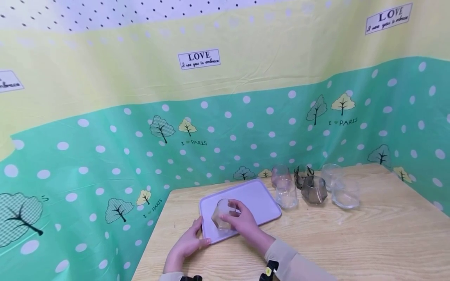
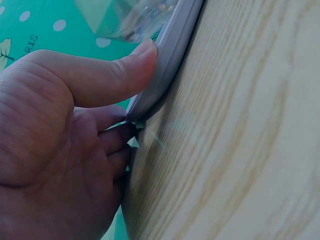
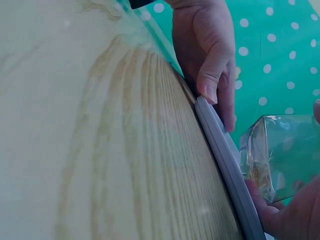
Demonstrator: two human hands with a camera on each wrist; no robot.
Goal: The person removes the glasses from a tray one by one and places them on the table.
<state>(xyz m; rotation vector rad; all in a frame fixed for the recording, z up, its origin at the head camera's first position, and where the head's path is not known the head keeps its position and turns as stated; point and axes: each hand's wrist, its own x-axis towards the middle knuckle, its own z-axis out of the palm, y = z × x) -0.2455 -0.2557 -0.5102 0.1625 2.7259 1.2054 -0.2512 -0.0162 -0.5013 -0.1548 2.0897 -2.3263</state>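
A pale lavender tray (image 1: 251, 193) lies on the table, its near-left corner held by my left hand (image 1: 188, 242). In the left wrist view the thumb (image 2: 137, 62) presses the tray's rim (image 2: 172, 55), while the other fingers lie along its outer side. Over the tray's left part, my right hand (image 1: 246, 221) grips a clear faceted drinking glass (image 1: 219, 218) with thumb and fingers on its sides. The right wrist view shows the glass (image 3: 280, 155) by the tray's edge (image 3: 225, 160); whether its base touches the tray, I cannot tell.
Right of the tray stand several more glasses: a pinkish one (image 1: 280, 174), clear ones (image 1: 286, 195), a dark patterned one (image 1: 300, 178) and a smoky grey faceted one (image 1: 314, 191). Behind the wooden table (image 1: 316, 242) hangs a green and yellow curtain (image 1: 197, 164).
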